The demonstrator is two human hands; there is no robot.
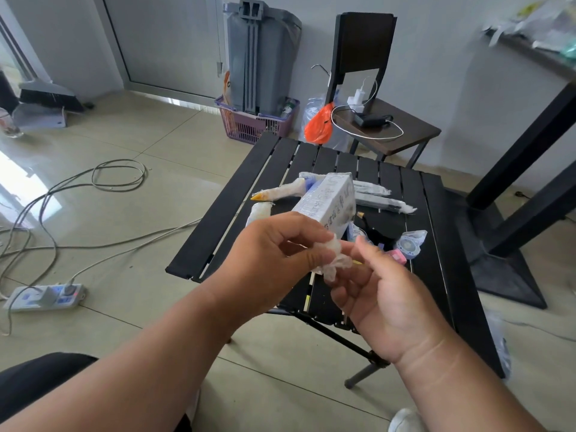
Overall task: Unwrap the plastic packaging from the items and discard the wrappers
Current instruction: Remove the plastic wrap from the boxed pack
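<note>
Above the near edge of the black slatted table (442, 275), my left hand (274, 254) pinches a crumpled wad of clear plastic wrap (333, 257). My right hand (383, 291) holds the other side of the wad with curled fingers, and a thin yellow tip shows beside it. A white box in plastic film (327, 201) lies on the table just beyond my hands. Several long items wrapped in plastic (280, 191) lie around the box. A wrapped tape dispenser (410, 241) sits to the right.
A chair (386, 132) with a charger and cables stands behind the table, an orange bag (318, 126) hanging next to it. A purple basket (258, 123) and grey bin stand at the wall. Cables and a power strip (43, 296) lie on the floor at left. A table's black legs (511, 188) rise at right.
</note>
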